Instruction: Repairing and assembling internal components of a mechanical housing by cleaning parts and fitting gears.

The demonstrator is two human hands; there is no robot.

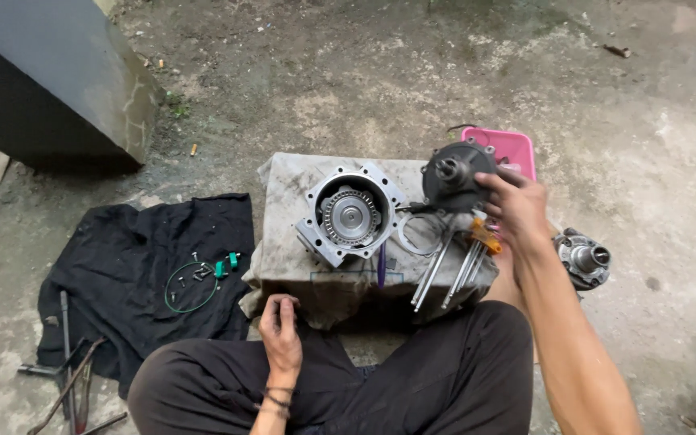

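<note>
Down by the knees, the left hand (281, 329) sits loosely curled at the edge of the rag (300, 266), holding nothing that I can make out. Past it, on the rag, the housing (350, 216) lies open side up, with a ribbed ring and hub showing inside, a thin ring (419, 234) just beside it and long bolts (445, 274) fanned out near the edge. Right hand (517, 211) is closed around the rim of the cover (454, 176), a dark greasy disc with a stubby shaft, held up just above the rag's far corner. Looks like mid-teardown to me; the next move needs a clean spot for that cover.
</note>
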